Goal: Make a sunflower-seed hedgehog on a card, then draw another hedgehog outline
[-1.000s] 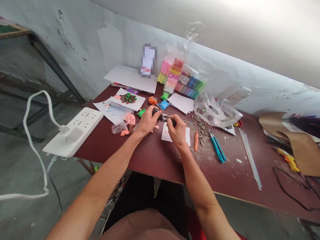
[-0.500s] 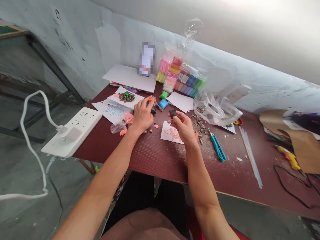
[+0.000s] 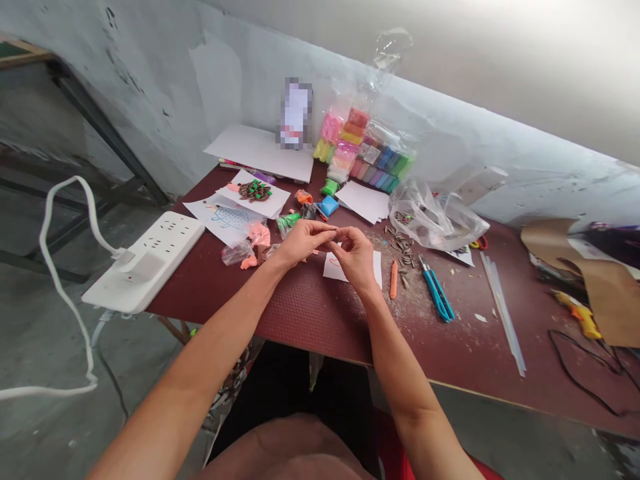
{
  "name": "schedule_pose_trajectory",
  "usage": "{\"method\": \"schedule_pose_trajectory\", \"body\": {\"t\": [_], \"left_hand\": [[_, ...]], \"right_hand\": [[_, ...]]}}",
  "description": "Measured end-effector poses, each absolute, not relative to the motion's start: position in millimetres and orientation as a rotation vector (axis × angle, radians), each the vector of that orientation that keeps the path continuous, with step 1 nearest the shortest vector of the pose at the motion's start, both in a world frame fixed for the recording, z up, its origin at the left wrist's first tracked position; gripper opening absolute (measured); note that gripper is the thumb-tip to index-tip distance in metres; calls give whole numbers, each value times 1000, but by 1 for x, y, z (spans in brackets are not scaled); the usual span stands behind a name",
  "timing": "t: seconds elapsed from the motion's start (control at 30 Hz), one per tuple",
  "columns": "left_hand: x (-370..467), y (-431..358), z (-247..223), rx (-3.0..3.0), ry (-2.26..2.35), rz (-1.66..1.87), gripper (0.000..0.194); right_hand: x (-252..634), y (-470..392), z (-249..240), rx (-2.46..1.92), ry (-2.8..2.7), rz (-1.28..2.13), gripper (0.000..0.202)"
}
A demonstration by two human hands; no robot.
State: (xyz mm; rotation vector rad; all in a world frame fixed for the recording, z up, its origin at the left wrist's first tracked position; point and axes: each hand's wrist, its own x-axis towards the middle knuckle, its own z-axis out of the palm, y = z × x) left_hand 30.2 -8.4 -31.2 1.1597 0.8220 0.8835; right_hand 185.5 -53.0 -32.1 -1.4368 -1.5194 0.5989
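Note:
My left hand (image 3: 306,243) and my right hand (image 3: 356,253) meet fingertip to fingertip above the table. Both are closed in a pinch. The fingers of my right hand wrap the dark lump of modelling clay, which they now mostly hide. What the left fingertips pinch is hidden too. Under the right hand lies a small white paper with an orange drawing (image 3: 373,267), partly covered. Just beyond the left hand are packets of black clay (image 3: 309,211), orange clay (image 3: 303,197) and blue clay (image 3: 329,206). Peach clay (image 3: 259,235) lies left of it.
Sunflower seeds (image 3: 400,245), an orange crayon-like stick (image 3: 393,280) and a teal utility knife (image 3: 437,293) lie to the right. Farther right are clear glue sticks (image 3: 504,313) and a yellow glue gun (image 3: 577,315). A white power strip (image 3: 145,263) sits at the left edge. Bagged coloured clay (image 3: 367,150) stands behind.
My left hand has left the packets and moved right and toward me. My right hand has tilted inward with the dark clay, and both hands' fingertips now meet. The orange stick is uncovered.

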Motion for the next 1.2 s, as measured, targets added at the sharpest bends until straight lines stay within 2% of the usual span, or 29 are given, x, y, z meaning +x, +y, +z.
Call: {"method": "schedule_pose_trajectory", "body": {"t": [0.13,0.33,0.43,0.53,0.6,0.7,0.83,0.97,1.1,1.2], "left_hand": [[29,-6,-31,1136,957,904,24],[31,-7,-29,1089,817,833,19],[27,-8,-29,1079,788,826,15],[23,-8,-31,1086,780,846,22],[22,-9,-33,1102,779,856,23],[24,-10,-35,1102,710,869,19],[25,-13,-32,1109,657,860,26],[26,-15,-28,1154,740,788,15],[27,-16,-30,1107,715,800,22],[27,-16,-30,1080,681,809,30]], "right_hand": [[184,-54,-28,-1406,-1599,634,29],[187,-53,-29,-1382,-1647,464,6],[193,-50,-29,-1330,-1557,651,14],[199,-50,-24,-1263,-1495,953,32],[202,-50,-20,-1286,-1480,995,34],[206,-50,-16,-1332,-1472,956,31],[210,-52,-19,-1333,-1475,929,27],[210,-62,-21,-1346,-1514,879,24],[209,-70,-22,-1326,-1589,773,29],[209,-70,-22,-1279,-1689,676,21]]}}
